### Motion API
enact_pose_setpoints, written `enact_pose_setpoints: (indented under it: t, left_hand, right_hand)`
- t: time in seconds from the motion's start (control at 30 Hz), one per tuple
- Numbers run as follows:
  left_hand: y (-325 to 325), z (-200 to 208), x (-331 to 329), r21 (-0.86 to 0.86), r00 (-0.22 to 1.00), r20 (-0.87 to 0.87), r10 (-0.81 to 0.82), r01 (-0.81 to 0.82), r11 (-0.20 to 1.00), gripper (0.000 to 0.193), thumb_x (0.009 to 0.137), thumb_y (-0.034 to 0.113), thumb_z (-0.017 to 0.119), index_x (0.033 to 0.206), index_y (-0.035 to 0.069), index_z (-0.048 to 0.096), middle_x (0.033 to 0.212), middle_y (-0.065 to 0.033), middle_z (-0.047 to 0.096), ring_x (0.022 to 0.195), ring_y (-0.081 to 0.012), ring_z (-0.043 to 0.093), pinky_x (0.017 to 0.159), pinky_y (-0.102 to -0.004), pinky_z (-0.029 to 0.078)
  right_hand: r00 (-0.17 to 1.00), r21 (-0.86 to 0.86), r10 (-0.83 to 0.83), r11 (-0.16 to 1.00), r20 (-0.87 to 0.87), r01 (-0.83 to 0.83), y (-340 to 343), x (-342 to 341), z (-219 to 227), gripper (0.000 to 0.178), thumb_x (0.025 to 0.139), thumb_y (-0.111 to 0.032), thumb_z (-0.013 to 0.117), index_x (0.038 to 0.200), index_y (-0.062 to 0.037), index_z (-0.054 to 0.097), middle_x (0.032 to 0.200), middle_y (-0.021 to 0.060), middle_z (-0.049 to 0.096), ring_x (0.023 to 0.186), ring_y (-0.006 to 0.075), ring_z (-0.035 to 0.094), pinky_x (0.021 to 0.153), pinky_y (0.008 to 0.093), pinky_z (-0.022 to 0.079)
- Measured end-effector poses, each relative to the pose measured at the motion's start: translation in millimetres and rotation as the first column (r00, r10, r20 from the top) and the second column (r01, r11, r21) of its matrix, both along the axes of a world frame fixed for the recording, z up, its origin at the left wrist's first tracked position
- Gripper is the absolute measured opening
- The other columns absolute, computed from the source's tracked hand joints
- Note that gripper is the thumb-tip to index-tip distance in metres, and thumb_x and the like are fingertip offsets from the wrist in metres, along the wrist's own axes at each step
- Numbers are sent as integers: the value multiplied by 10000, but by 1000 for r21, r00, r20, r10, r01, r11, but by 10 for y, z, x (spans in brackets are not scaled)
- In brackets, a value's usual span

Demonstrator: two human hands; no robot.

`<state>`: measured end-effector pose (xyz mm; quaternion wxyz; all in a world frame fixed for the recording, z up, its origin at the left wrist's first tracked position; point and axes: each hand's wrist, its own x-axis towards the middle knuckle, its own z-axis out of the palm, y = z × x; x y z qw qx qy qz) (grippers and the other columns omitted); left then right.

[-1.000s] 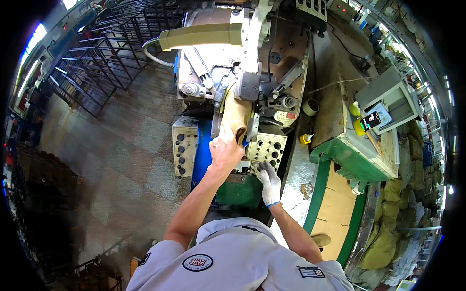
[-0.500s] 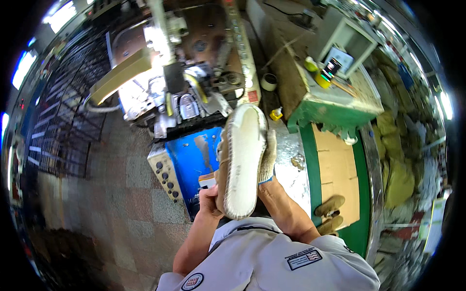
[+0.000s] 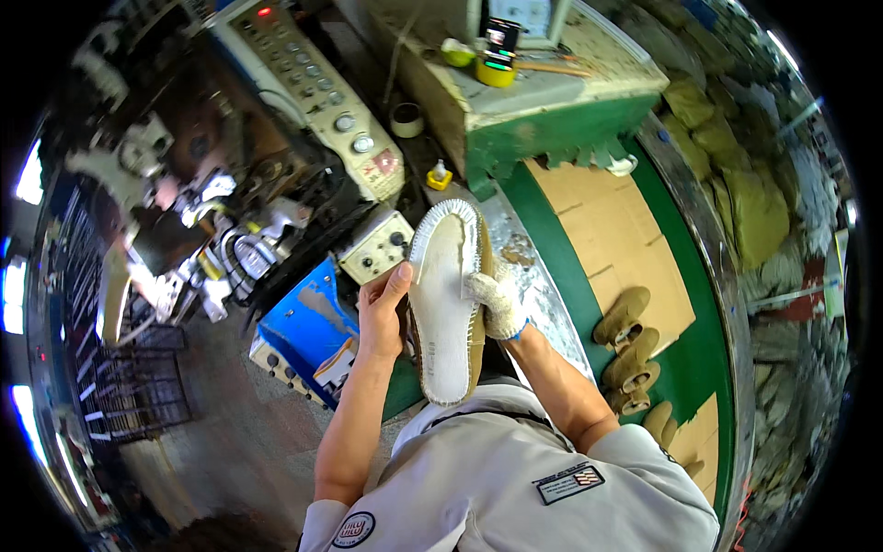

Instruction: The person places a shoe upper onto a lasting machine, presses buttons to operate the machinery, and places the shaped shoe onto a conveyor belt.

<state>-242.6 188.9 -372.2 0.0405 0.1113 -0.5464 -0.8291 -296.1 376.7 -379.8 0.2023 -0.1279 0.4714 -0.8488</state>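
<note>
A tan shoe upper (image 3: 448, 304) is held up before my chest, its pale, stitched underside facing me and its toe pointing away. My bare left hand (image 3: 384, 308) grips its left edge, with the thumb along the rim. On the other side my right hand (image 3: 497, 302), in a knitted glove, holds the right edge with a thumb or finger laid over the underside. The remaining fingers of both hands are partly hidden behind the shoe upper.
At left stands a machine with a control panel (image 3: 317, 92) and a blue box (image 3: 308, 322). Rightward, a green bench (image 3: 556, 129) carries a phone (image 3: 499, 46) on a yellow holder. Several tan shoe uppers (image 3: 635, 359) lie on the cardboard-covered conveyor (image 3: 616, 230). Filled sacks (image 3: 727, 175) line the right.
My view has turned to the right, so the machine sits further left and more shoe uppers show. My left hand has moved up the shoe's edge; my gloved fingers now lap onto its underside.
</note>
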Motion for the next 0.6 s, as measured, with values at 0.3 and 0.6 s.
enact_pose_setpoints:
  t: [0.3, 0.6]
  left_hand:
    - [352, -779, -443, -945, 996, 79, 45, 60, 320, 394, 972, 198, 747, 1307, 2, 679, 1267, -236, 711, 1155, -407, 688, 984, -437, 539]
    - [-309, -1199, 752, -900, 988, 99, 122, 141, -412, 304, 1023, 236, 625, 1114, -47, 689, 1178, -211, 705, 1196, -442, 610, 1027, -560, 455]
  right_hand:
    - [941, 614, -338, 738, -23, 280, 1684, -1265, -1155, 757, 860, -435, 827, 1439, -9, 587, 1147, 158, 753, 993, 211, 706, 924, 369, 552]
    - [985, 864, 55, -490, 161, -114, 3749, -2480, -3301, 388, 952, -320, 622, 1211, -69, 764, 1244, 195, 744, 1107, 371, 740, 925, 462, 594]
